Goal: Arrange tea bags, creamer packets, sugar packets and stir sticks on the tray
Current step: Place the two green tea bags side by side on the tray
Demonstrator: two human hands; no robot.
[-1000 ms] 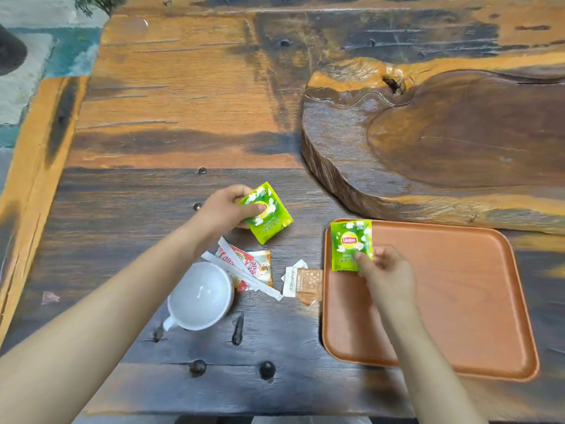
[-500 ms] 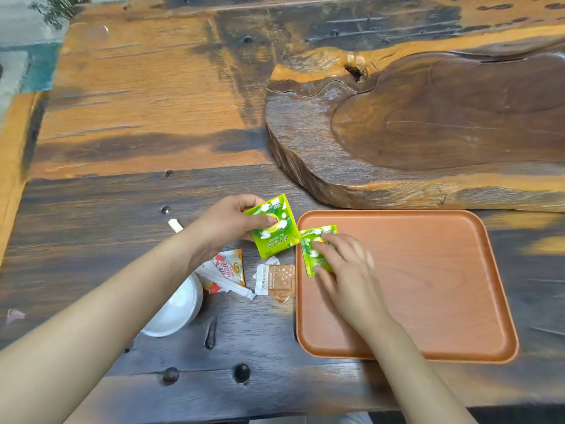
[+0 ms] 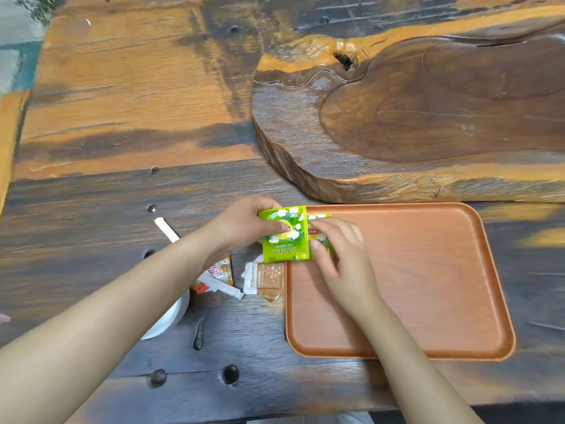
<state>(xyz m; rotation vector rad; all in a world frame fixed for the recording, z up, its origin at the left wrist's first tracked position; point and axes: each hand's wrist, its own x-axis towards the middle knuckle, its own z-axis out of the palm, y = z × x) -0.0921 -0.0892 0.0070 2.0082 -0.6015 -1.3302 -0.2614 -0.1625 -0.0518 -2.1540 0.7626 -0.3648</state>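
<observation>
A brown tray point(image 3: 428, 286) lies on the dark wooden table. My left hand point(image 3: 241, 228) grips a green tea bag point(image 3: 286, 240) over the tray's left edge. A second green tea bag point(image 3: 319, 223) lies in the tray's far left corner, mostly hidden under my right hand point(image 3: 339, 255), whose fingers rest flat on it. Left of the tray lie a brown sugar packet point(image 3: 267, 278), a red-and-white creamer packet point(image 3: 218, 272) and a white wrapped stir stick point(image 3: 166, 229), partly covered by my left forearm.
A white cup point(image 3: 166, 319) stands under my left forearm near the table's front. A thick carved wooden slab point(image 3: 412, 117) fills the far right, just behind the tray. The table's left edge runs along the far left.
My left hand has carried its tea bag rightwards to the tray's left edge, overlapping the other one. My right hand has laid its tea bag down in the tray and now covers it.
</observation>
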